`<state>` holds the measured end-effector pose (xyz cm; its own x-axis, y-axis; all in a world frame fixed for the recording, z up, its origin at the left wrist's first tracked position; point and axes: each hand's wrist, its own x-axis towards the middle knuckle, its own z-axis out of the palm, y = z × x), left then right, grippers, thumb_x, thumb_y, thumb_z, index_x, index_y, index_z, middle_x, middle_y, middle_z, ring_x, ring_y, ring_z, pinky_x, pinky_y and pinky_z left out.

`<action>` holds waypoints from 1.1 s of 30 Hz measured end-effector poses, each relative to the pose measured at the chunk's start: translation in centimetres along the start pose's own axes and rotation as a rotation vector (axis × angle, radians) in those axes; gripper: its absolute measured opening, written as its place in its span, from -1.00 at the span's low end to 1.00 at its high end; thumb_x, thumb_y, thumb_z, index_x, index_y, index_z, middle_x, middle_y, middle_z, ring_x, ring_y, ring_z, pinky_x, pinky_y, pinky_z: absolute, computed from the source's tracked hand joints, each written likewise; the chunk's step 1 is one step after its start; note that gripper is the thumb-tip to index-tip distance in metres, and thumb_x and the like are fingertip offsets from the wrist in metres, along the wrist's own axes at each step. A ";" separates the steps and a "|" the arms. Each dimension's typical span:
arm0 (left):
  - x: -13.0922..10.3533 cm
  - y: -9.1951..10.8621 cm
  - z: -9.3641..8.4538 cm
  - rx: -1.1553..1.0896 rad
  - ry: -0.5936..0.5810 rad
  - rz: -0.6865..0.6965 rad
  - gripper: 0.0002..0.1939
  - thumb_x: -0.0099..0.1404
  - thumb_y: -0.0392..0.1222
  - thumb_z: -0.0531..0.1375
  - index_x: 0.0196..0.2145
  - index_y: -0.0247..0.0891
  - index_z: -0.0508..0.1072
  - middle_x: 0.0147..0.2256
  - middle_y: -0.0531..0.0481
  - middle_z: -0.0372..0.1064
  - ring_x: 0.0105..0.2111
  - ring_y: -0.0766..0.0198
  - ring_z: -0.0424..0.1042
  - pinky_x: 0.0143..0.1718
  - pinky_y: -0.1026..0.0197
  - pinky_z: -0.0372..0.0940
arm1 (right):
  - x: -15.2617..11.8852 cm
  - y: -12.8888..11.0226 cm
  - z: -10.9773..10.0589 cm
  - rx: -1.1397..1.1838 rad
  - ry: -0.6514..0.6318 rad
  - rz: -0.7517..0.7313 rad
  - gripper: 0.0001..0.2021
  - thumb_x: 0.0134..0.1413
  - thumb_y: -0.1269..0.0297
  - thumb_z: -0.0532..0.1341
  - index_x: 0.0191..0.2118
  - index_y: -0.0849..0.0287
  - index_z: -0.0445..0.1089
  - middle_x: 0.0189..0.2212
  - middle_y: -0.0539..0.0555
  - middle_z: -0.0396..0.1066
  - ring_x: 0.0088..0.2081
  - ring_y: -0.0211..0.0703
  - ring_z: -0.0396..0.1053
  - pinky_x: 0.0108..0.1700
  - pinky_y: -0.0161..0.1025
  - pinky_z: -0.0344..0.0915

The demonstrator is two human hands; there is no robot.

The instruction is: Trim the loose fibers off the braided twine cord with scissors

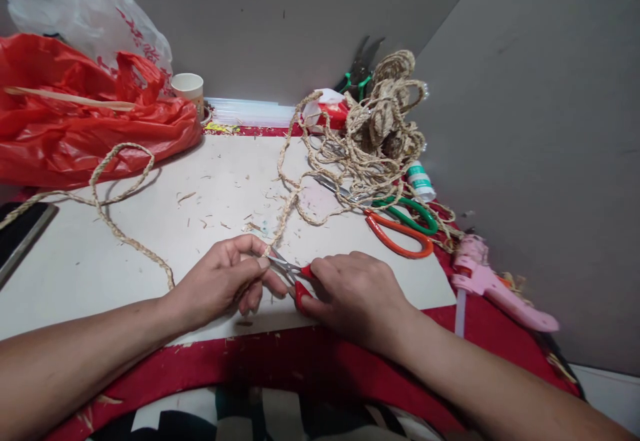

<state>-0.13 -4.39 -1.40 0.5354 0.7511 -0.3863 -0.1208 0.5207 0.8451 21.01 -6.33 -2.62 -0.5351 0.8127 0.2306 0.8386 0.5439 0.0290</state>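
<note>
Near the front edge of the white board, my left hand (225,281) pinches a braided straw rope (284,218) between thumb and fingers. My right hand (357,294) grips small scissors with red handles (303,288). Their blades are parted and lie at the rope, beside my left fingertips. From my left hand the rope runs up and away to a large tangled bundle of braided rope (380,121) at the back right. Another length of braid (120,231) loops over the board on the left and passes behind my left wrist.
Large scissors with green and orange handles (400,244) lie right of centre. A pink glue gun (493,284) is at the right. A red plastic bag (75,141), a paper cup (188,86) and a dark flat device (23,234) stand or lie left. Straw scraps dot the white board (240,161).
</note>
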 end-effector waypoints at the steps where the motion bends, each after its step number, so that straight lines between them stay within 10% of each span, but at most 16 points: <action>1: 0.0 0.0 0.0 0.001 0.000 0.003 -0.85 0.27 -0.18 0.13 -0.31 -0.25 0.19 -0.42 -0.12 0.53 -0.73 0.47 0.18 -0.68 0.36 0.08 | 0.0 0.0 0.2 0.000 0.015 -0.005 -0.80 -0.02 0.17 0.20 -0.53 0.18 0.35 -0.65 0.03 0.39 -0.57 -0.21 0.28 -0.42 -0.24 -0.08; 33: 0.1 -0.4 0.1 0.030 0.042 0.078 -0.79 0.26 -0.09 0.15 -0.32 -0.27 0.21 -0.45 -0.10 0.51 -0.75 0.50 0.15 -0.71 0.37 0.10 | -0.1 0.4 0.2 0.150 0.025 -0.042 -0.75 0.11 0.32 0.11 -0.57 0.17 0.28 -0.67 -0.03 0.35 -0.61 -0.28 0.21 -0.44 -0.27 -0.10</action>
<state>0.08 -4.54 -1.78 0.4896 0.8056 -0.3336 -0.1354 0.4482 0.8836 21.36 -6.12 -2.81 -0.5655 0.7840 0.2561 0.7898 0.6042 -0.1057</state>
